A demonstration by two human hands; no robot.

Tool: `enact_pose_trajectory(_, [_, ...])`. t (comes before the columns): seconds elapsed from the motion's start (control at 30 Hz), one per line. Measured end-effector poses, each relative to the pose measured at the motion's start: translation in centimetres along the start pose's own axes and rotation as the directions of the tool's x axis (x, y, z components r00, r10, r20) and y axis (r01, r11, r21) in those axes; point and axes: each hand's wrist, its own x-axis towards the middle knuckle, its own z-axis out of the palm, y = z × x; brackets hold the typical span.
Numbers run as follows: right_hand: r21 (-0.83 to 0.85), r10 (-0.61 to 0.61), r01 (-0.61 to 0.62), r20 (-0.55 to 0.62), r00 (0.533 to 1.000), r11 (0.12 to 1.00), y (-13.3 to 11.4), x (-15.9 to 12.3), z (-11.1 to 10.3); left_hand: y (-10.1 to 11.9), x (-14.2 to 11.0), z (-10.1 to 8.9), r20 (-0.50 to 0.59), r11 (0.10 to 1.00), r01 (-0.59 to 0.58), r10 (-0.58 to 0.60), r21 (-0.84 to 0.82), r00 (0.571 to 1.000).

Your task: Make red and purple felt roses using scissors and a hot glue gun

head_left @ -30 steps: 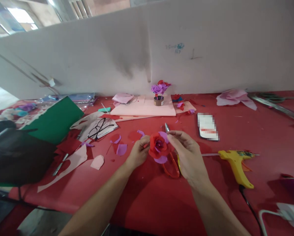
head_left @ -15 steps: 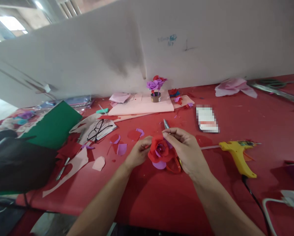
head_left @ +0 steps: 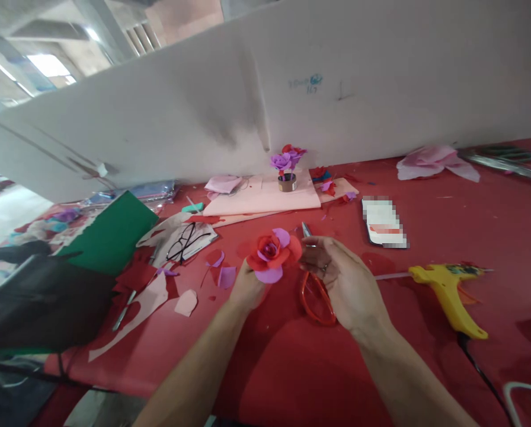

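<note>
The left hand (head_left: 248, 290) grasps the red and purple flower (head_left: 271, 249) from below, and its fingertips are hidden behind the petals. The flower is held above the table (head_left: 274, 367), between the near edge and the middle, and its face is turned up to the camera. Half a second earlier, the right hand (head_left: 352, 284) was pinching a petal at the upper right side of the flower. Now this hand is released: its fingers are loosely bent and separate, and I see nothing held in them. Its fingertips are close to the right red petal, but I cannot tell if they touch it. The flower has moved to the left and turned, so a purple petal shows at its top as well as at its bottom.

The scissors (head_left: 306, 230) lie partly under the right hand, with the blades toward the far edge; their orange handle is now seen more fully. The yellow glue gun (head_left: 452, 299) stays toward the right side of the table, and the phone (head_left: 383, 222) is farther back. The small pot (head_left: 287, 185) still stands near the far edge, on pink sheets (head_left: 256, 198).
</note>
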Motion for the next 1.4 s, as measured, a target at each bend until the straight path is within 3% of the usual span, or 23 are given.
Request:
enact_pose_trajectory(0.27, [-0.153, -0.111, 0.129, 0.122, 0.986, 0.98, 1.9, 0.1, 0.6, 0.1, -0.9, 1.5, -0.033, 0.937, 0.162, -0.181, -0.31, 0.983])
enact_pose_trajectory(0.77, [-0.235, -0.129, 0.153, 0.118, 0.985, 0.96, 2.4, 0.0, 0.6, 0.5, -0.7, 1.6, 0.006, 0.928, 0.152, -0.16, -0.34, 0.987])
enact_pose_trajectory(1.03, [-0.493, -0.257, 0.274, 0.103, 0.961, 0.826, 2.5, -0.6, 1.2, 0.1, -1.1, 1.9, -0.027, 0.944, 0.174, -0.188, -0.279, 0.982])
enact_pose_trajectory(1.4, [-0.58, -0.289, 0.26, 0.043, 0.956, 0.772, 3.4, -0.5, 1.0, 0.2, -1.5, 1.7, 0.009, 0.924, 0.267, -0.275, -0.272, 0.961])
